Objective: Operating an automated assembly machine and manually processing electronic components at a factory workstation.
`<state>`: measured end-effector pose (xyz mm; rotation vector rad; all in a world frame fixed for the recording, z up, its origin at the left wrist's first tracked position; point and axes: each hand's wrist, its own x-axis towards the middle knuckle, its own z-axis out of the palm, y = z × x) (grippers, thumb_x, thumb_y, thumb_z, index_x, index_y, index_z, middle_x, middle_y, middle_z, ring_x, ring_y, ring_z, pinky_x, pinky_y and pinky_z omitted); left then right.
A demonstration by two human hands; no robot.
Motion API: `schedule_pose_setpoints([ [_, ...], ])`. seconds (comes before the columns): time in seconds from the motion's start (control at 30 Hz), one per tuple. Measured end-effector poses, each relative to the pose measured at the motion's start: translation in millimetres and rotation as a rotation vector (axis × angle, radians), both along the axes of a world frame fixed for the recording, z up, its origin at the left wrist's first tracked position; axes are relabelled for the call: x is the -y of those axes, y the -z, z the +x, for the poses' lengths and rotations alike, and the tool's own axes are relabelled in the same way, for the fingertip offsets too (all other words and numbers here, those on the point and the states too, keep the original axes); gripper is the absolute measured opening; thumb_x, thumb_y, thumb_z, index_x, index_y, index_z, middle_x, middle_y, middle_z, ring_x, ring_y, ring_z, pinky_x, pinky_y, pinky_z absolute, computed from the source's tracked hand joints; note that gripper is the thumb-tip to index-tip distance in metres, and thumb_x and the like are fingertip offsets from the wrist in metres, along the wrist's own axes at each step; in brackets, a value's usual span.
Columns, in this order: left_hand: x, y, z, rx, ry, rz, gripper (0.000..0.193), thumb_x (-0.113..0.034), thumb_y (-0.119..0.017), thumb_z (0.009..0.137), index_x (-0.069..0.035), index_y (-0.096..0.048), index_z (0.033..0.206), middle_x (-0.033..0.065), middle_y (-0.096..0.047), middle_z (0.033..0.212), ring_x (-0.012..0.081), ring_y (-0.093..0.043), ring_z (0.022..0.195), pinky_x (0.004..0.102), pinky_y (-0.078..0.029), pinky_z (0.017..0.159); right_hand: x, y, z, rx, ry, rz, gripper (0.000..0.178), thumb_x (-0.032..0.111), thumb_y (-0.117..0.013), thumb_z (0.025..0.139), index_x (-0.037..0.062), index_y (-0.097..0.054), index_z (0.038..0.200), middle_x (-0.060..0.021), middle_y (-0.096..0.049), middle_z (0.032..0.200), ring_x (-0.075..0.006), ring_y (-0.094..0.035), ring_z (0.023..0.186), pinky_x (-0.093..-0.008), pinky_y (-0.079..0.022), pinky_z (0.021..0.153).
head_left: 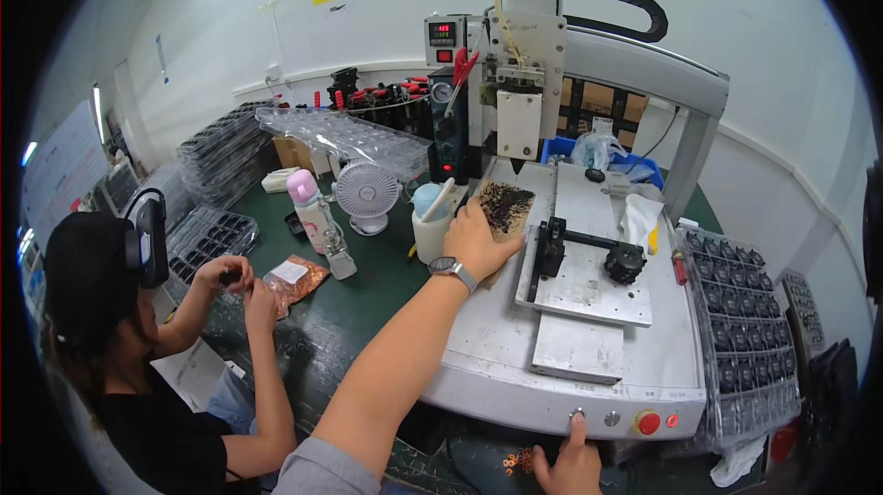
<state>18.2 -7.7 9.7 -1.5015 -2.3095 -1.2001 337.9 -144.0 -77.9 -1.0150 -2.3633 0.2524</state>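
Observation:
My left hand (475,239), with a watch at the wrist, grips a tan pad (508,210) smeared with black residue. It is on the left of the machine bed (487,329), beneath a pointed metal nozzle (519,164). Down at the machine's front edge, my right hand (572,467) has its index fingertip on a round silver button (577,414), thumb apart from it. Beside the pad, a metal fixture plate (589,288) carries a black clamp bar (589,237) and a black knob-like part (624,263). Little orange rings (518,461) lie left of my right hand.
A red stop button (647,422) sits right of the silver ones. Trays of black parts (740,320) stand at right. A white bottle (430,224), small fan (367,198) and pink-capped bottle (311,210) stand left. A co-worker (120,357) handles a small black part at left.

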Motion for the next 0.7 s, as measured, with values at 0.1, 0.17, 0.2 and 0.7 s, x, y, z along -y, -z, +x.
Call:
schedule_pose_setpoints([
  [0.1,-2.0,1.6,2.1,0.003,0.007,0.036,0.08,-0.044,-0.074,0.067,0.008,-0.041,0.118,0.0285,-0.053,0.111,0.0408,-0.053,0.105,0.0423,-0.043,0.09,2.2,-9.1,6.7,0.005,-0.033,-0.078,0.069,0.02,-0.069,0.075,-0.0106,-0.038,0.129,-0.0186,-0.056,0.061,-0.0365,-0.055,0.053,-0.0436,-0.047,0.053],
  [0.17,-1.2,0.7,3.8,0.007,0.025,0.047,0.08,-0.044,-0.073,0.067,0.008,-0.041,0.118,0.0287,-0.053,0.112,0.0408,-0.052,0.106,0.0423,-0.043,0.091,5.3,-16.4,15.2,0.031,-0.042,-0.167,0.065,0.017,-0.069,0.075,-0.0087,-0.041,0.129,-0.0188,-0.056,0.064,-0.0362,-0.056,0.056,-0.0433,-0.047,0.056],
  [0.2,-0.5,-0.6,5.3,0.008,0.041,0.053,0.081,-0.044,-0.073,0.068,0.008,-0.04,0.119,0.029,-0.052,0.112,0.0408,-0.052,0.106,0.0423,-0.042,0.092,6.0,-16.7,22.1,-0.067,-0.072,-0.061,0.059,0.014,-0.068,0.075,-0.0066,-0.046,0.125,-0.0194,-0.056,0.068,-0.0359,-0.055,0.061,-0.043,-0.046,0.06],
  [0.7,13.3,-18.5,27.1,-0.002,0.129,0.126,0.081,-0.04,-0.074,0.068,0.009,-0.039,0.122,0.028,-0.05,0.118,0.0393,-0.049,0.111,0.0422,-0.039,0.096,-19.3,-11.2,85.4,0.241,0.481,0.185,0.081,0.02,-0.064,0.071,-0.0044,-0.028,0.14,-0.0273,-0.029,0.142,-0.046,-0.022,0.133,-0.0531,-0.022,0.104],
])
